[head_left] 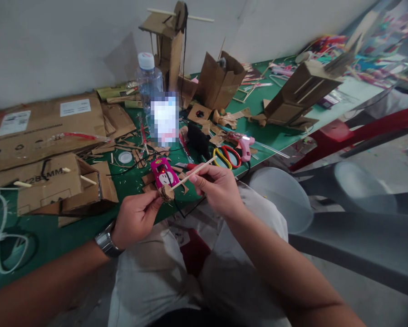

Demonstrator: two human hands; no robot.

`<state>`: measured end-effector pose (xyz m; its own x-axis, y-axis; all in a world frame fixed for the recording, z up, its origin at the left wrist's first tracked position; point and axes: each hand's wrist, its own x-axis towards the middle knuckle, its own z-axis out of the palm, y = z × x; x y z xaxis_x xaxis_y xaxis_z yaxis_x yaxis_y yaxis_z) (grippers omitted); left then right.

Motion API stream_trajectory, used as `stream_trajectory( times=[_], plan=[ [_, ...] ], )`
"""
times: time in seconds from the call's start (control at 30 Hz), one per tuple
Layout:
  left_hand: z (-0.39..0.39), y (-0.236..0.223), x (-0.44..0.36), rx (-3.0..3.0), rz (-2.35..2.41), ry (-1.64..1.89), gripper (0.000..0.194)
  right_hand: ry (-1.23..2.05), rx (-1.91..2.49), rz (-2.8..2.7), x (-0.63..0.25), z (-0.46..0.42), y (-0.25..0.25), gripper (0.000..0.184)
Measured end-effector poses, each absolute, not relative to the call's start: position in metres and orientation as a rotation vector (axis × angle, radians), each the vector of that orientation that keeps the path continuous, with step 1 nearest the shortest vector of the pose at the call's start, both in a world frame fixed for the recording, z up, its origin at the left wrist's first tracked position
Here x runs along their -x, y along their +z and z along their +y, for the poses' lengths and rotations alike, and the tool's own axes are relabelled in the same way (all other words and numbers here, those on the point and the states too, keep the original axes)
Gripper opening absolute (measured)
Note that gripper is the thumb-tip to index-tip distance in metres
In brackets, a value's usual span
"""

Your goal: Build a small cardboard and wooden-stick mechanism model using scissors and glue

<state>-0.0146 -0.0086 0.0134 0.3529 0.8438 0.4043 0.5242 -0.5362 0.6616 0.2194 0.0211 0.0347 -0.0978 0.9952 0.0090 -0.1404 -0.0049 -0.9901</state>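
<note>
My left hand [135,215] pinches a small round cardboard wheel [166,193] at the table's front edge. A thin wooden stick [193,174] slants up to the right from the wheel's face, and my right hand [220,188] grips it between thumb and fingers. Whether the stick goes through the wheel or only touches it, I cannot tell. Just behind the wheel lies a pink box with a white cartoon face [164,172] and a small red light. Scissors with red and yellow handles [231,159] lie beyond my right hand, near a pink glue gun [246,147].
Cardboard structures [169,50] stand at the back, beside a clear plastic bottle [147,77]. An open cardboard box [71,181] and flat cardboard [47,131] occupy the left. Scraps litter the green table [88,245]. Grey stools [280,195] and a red chair [336,141] are at right.
</note>
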Motion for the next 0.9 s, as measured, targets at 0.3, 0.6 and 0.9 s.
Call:
stream_trajectory(
  times=[0.3, 0.6, 0.9],
  plan=[
    [-0.008, 0.014, 0.014, -1.825, 1.14, 0.897, 0.04, 1.357, 0.959, -1.198, -0.222, 0.022, 0.033, 0.031],
    [-0.01, 0.008, 0.015, -1.614, 1.089, 0.886, 0.047, 1.304, 0.995, -1.224, -0.217, 0.019, 0.037, 0.037],
    [-0.011, 0.016, 0.012, -1.91, 1.159, 0.967, 0.037, 1.296, 1.037, -1.215, -0.217, 0.017, 0.039, 0.027]
  ],
)
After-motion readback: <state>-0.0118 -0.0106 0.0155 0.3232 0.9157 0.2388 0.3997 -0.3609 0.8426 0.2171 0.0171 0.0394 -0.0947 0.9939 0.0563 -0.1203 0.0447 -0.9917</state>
